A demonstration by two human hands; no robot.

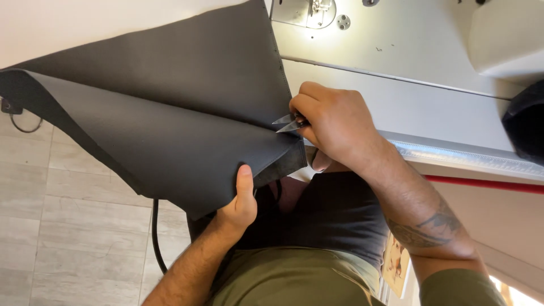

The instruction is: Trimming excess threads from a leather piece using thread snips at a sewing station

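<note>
While a black cable [154,232] hangs over the tiled floor [68,226] below and the sewing machine's needle plate [303,12] sits at the far end of the white table [408,73], your view of the seam is blocked by the folded grey fabric [164,124] itself. Your left hand [238,207] pinches its lower edge, thumb on top. Your right hand [331,122] is clenched around small thread snips [288,123], blades pointing left into the fold. The fabric's length runs left from the table edge.

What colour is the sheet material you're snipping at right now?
Dark grey, plain and unpatterned; the folded sheet shows best in the head view.
</note>
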